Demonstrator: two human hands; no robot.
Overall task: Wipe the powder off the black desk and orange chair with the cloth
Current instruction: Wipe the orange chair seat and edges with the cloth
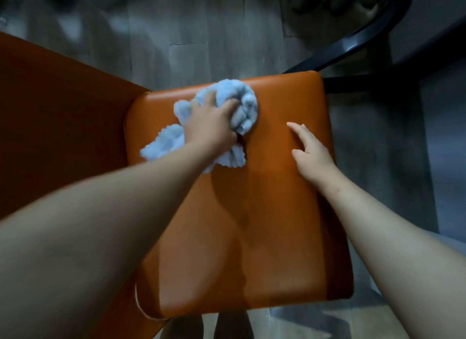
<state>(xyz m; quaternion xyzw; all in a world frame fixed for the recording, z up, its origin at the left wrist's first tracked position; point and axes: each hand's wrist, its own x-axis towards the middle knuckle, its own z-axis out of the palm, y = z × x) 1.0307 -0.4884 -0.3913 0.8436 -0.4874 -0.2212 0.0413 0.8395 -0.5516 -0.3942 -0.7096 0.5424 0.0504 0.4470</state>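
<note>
Step in hand, judged from the layout: wiping of the orange chair (264,225), seat surface.

Left hand (210,121): clenched round the bunched pale-blue cloth (245,99), fingers dug into the folds, pressing it down on the seat. Cloth position: under and beyond the left hand, on the far part of the seat, loose scalloped ends trailing back on either side of the wrist.

Right hand (311,152): released, fingers straight and spread, holding nothing. Placed on or just above the seat, to the right of the cloth and apart from it. Contact with the seat: cannot tell.

Left of the left forearm: orange chair back (50,111). Beyond the right hand: dark curved bar (353,46) over grey floor (189,36); part of the black desk or of the chair frame, cannot tell. Desk top: not in view.

Powder: none clearly distinguishable on the seat in this dim light. Faint darker patches nearer than both hands, nature unclear.

Next move, as a judgement: draw the cloth across the seat toward the area under the right hand, then down the near half, with flat, even pressure. Lift the right hand clear of the path, or shift it to the seat edge for bracing. Refold the cloth to a clean face if loaded. Risk: pushing powder over the edge onto the floor rather than gathering it.
</note>
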